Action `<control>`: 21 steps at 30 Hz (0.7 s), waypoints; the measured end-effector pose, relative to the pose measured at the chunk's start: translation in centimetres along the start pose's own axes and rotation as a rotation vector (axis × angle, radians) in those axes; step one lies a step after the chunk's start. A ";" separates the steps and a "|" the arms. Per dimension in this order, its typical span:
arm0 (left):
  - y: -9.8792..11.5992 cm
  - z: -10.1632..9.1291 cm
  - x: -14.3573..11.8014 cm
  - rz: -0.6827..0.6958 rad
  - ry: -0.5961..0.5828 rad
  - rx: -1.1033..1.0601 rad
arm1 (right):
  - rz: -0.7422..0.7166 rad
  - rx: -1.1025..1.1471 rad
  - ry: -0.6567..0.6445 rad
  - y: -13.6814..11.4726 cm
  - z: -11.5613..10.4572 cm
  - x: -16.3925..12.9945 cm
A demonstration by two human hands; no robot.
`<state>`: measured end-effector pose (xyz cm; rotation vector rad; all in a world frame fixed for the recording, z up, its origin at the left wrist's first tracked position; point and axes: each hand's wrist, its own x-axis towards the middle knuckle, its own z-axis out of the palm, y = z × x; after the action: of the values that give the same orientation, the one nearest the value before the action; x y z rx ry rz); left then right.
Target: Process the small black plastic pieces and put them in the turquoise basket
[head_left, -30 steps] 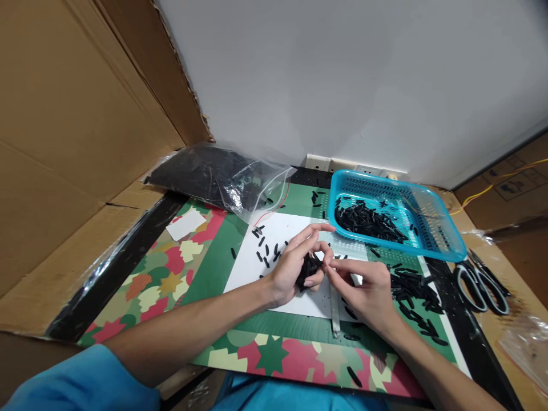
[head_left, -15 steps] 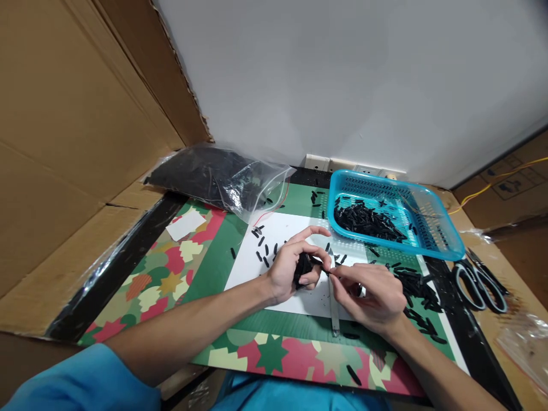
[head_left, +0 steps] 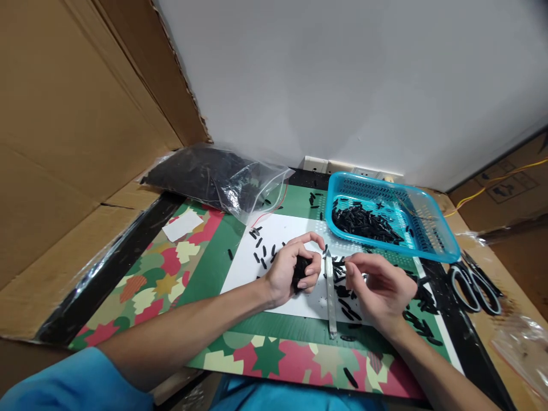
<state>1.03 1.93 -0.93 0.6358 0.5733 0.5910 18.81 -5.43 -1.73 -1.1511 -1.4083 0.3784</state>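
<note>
My left hand (head_left: pixel 292 270) is curled around a bunch of small black pieces (head_left: pixel 301 268) above a white sheet (head_left: pixel 274 257). My right hand (head_left: pixel 379 285) hovers just to the right of it, fingers bent and pinched together; whether a piece sits between the fingertips I cannot tell. A narrow metal strip (head_left: pixel 330 294) lies on the sheet between the two hands. Loose black pieces (head_left: pixel 263 251) are scattered on the sheet, and several more (head_left: pixel 422 311) lie under and right of my right hand.
A blue plastic basket (head_left: pixel 432 237) with black pieces stands at the back right. A clear bag (head_left: pixel 222 180) of black pieces lies at the back left. Scissors (head_left: pixel 473 279) rest at the right edge. Cardboard walls (head_left: pixel 72 114) rise on the left. A patterned mat (head_left: pixel 158 268) covers the table.
My right hand has pulled away to the right from my left hand, uncovering the metal strip. My left hand has closed tighter around its bunch. The view shifted slightly.
</note>
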 end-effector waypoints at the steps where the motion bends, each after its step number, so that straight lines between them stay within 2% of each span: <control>1: -0.1 0.0 0.0 -0.002 -0.011 0.004 | 0.070 0.037 0.006 -0.1 0.0 0.2; 5: -0.5 0.1 0.0 0.010 -0.124 0.038 | 0.289 0.158 -0.078 -0.2 0.1 0.9; 9: -0.8 0.3 0.0 -0.032 -0.207 0.081 | 0.371 0.260 -0.150 -0.3 0.2 1.4; 15: -1.2 0.3 0.2 0.075 -0.164 0.100 | 0.439 0.319 -0.185 -0.1 0.4 1.5; 21: -1.4 0.7 -0.1 0.161 -0.106 0.256 | 0.482 0.362 -0.216 0.5 0.3 1.8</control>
<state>1.91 0.65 -1.40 0.9559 0.5043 0.6357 19.11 -3.67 -1.16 -1.1607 -1.1661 1.0807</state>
